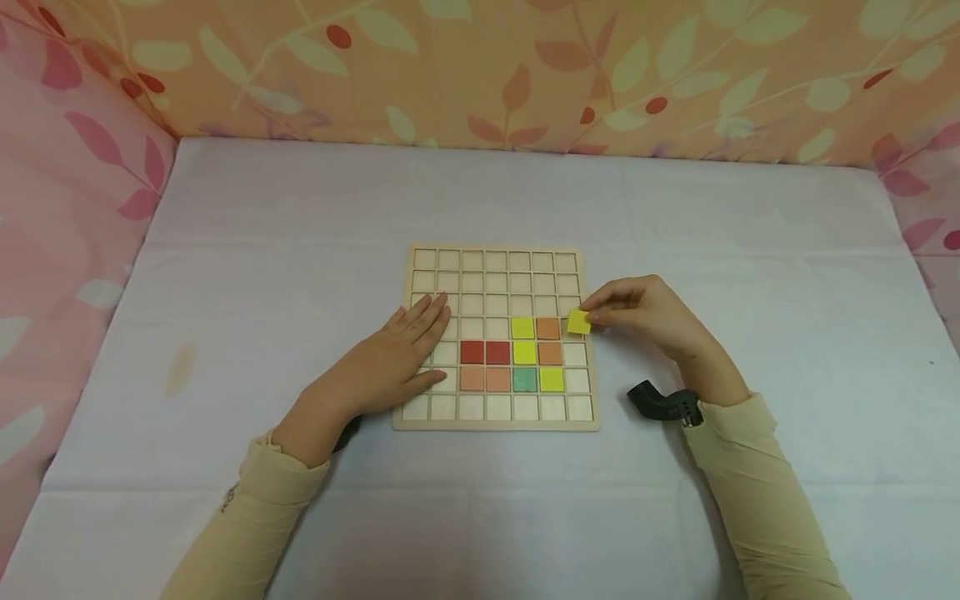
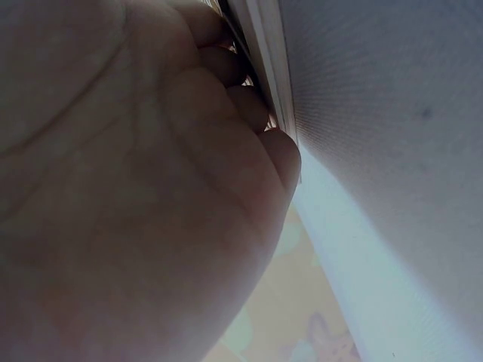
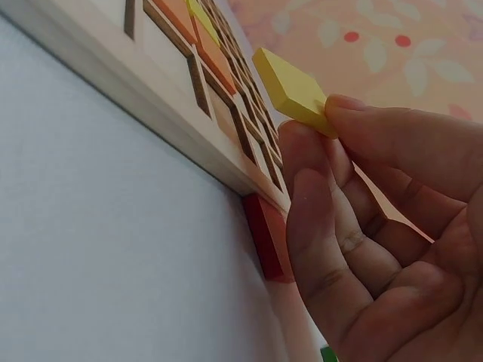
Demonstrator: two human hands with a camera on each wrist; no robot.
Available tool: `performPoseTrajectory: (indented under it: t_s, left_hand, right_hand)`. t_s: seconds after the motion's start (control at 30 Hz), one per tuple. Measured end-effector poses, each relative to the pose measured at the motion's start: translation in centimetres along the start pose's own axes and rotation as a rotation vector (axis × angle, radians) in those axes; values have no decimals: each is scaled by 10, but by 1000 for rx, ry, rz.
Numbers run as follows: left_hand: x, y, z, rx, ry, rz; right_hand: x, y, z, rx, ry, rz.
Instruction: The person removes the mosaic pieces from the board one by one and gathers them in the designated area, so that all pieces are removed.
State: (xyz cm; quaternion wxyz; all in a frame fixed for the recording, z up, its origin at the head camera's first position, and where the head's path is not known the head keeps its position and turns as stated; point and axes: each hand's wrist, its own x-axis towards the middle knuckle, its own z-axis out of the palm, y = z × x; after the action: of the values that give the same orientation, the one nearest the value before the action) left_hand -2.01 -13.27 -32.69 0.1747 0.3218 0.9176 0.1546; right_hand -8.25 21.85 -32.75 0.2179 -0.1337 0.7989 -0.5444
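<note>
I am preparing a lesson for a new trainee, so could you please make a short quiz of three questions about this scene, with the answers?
1. Which colour is the tile that the right hand pinches?
A) red
B) yellow
C) green

2. True or false: the left hand rests on the board.

3. Not counting the held one, how many yellow tiles can be seen set in the board?

Key: 1. B; 2. true; 3. three.

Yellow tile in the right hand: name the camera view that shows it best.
Right wrist view: the yellow tile appears large there, broad face and side edges visible, pinched by the right hand. The head view shows it small, at the right edge of the board. The left wrist view does not show it.
</note>
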Motion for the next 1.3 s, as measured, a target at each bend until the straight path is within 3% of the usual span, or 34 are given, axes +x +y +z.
performPoseTrajectory:
  t_s: [1.3]
  left_hand:
    - [1,-1,1,-9,3,-1]
  right_hand:
    - [-12,10,-35,-15,60,42]
